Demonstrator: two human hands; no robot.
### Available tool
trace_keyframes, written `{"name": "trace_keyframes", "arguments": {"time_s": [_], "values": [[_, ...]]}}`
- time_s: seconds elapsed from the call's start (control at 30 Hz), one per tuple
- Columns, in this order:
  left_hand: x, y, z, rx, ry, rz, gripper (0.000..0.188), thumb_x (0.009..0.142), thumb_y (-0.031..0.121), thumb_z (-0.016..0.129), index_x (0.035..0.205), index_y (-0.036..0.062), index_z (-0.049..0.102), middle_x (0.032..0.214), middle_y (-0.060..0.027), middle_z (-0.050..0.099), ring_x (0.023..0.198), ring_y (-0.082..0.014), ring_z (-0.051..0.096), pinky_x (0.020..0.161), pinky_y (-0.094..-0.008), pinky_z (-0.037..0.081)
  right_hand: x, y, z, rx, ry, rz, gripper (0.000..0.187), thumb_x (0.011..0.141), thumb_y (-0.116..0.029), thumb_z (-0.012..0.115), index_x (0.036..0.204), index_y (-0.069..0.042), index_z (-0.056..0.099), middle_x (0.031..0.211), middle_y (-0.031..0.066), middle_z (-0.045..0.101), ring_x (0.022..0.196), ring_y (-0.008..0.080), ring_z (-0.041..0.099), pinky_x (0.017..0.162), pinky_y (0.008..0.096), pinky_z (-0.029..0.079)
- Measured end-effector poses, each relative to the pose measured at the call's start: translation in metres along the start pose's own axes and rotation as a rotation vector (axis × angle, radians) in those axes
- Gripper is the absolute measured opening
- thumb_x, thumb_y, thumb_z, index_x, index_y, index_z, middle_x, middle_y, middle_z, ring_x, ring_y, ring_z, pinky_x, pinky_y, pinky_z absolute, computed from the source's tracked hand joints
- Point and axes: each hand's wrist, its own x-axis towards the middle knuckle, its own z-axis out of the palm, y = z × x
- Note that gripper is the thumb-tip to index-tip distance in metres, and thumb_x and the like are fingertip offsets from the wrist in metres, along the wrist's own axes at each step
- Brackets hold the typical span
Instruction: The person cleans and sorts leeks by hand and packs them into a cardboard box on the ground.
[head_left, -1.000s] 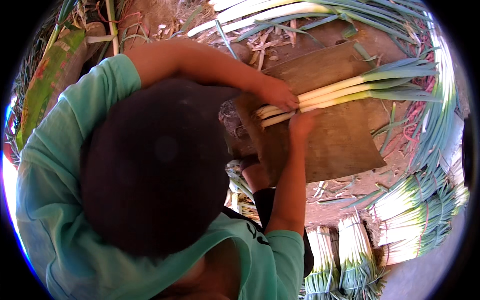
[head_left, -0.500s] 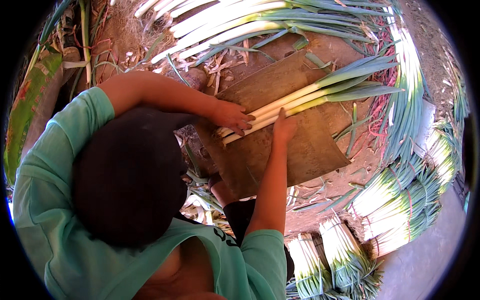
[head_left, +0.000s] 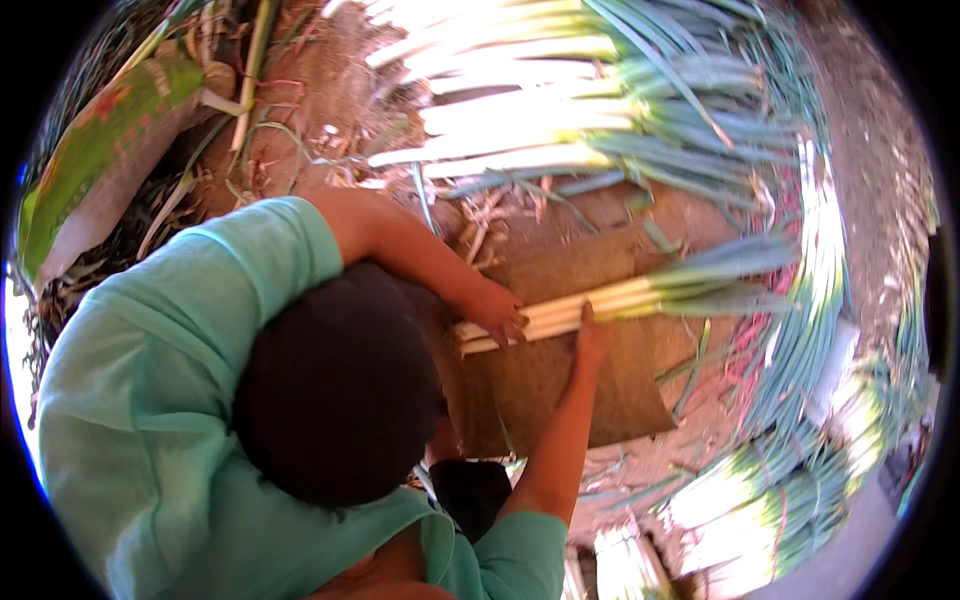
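A few long green onions (head_left: 640,297) lie across a flat brown board (head_left: 545,385), white ends to the left, leafy tops to the right past the board's edge. My left hand (head_left: 496,311) is closed over their white root ends, fingers curled around the stems. To the right of it, my right hand (head_left: 590,338) holds the same stems from the near side, its thumb on top. The fingers under the stems are hidden. Motion blur softens the onions and hands.
Loose green onions (head_left: 540,110) lie in a wide row beyond the board. Tied bundles (head_left: 755,510) sit at the lower right. Pink-red strands (head_left: 745,365) lie right of the board. A dark cap (head_left: 335,385) blocks part of the near-left area. Dry peelings litter the ground.
The view has shifted, so the board, onions and hands appear lower, and more of the far row shows. Both hands stay on the same stems, the left one more curled over them.
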Motion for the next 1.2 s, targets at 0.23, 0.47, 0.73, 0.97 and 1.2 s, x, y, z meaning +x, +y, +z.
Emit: {"name": "trace_keyframes", "arguments": {"time_s": [0.23,0.47,0.73,0.97,1.2], "values": [[-0.008,0.004,-0.005,0.028,-0.11,-0.043,0.034,0.084,0.022,0.048,0.119,0.0208,0.052,0.138,-0.003,0.04,0.117,-0.025,0.042,0.079,-0.0422,0.04,-0.025,-0.187,-0.049,0.487,0.049,-0.169,0.037,0.085,-0.014,0.059,0.119,-0.002,0.052,0.096,0.0171,0.062,0.071,0.0211,0.063,0.062,0.0346,0.049],[0.003,-0.007,0.012,0.018,-0.051,0.01,0.027,0.082,0.024,0.051,0.107,0.0176,0.056,0.131,-0.0024,0.044,0.113,-0.0249,0.044,0.08,-0.0461,0.041,0.016,-0.306,0.03,0.482,-0.355,-0.337,0.028,0.085,-0.011,0.058,0.111,0.001,0.054,0.082,0.0107,0.06,0.061,0.0162,0.062,0.046,0.026,0.047],[0.014,-0.012,0.062,-0.163,0.194,-0.014,0.026,0.088,0.026,0.042,0.105,0.0138,0.057,0.117,-0.0075,0.051,0.104,-0.0305,0.048,0.08,-0.0505,0.041,0.02,-0.399,0.083,0.029,-0.26,-0.853,0.062,0.082,-0.032,0.064,0.132,-0.006,0.037,0.11,0.0238,0.052,0.098,0.0348,0.058,0.08,0.0411,0.049],[0.02,-0.015,0.099,-0.368,0.569,-0.007,0.03,0.095,0.024,0.035,0.11,0.0112,0.057,0.107,-0.0126,0.057,0.097,-0.0346,0.052,0.081,-0.0533,0.04,0.022,-0.475,0.106,-0.303,-0.564,-0.823,0.076,0.086,-0.053,0.05,0.145,-0.016,0.018,0.107,0.0264,0.055,0.097,0.0393,0.059,0.077,0.0454,0.048],[0.012,-0.023,0.062,-0.385,0.519,-0.026,0.028,0.093,0.024,0.039,0.112,0.012,0.056,0.111,-0.0108,0.055,0.1,-0.0337,0.05,0.083,-0.0524,0.04,0.019,-0.464,0.111,0.004,-0.323,-0.82,0.042,0.088,-0.043,0.053,0.108,-0.005,0.054,0.086,0.0214,0.064,0.083,0.0371,0.062,0.077,0.0445,0.046]]}}
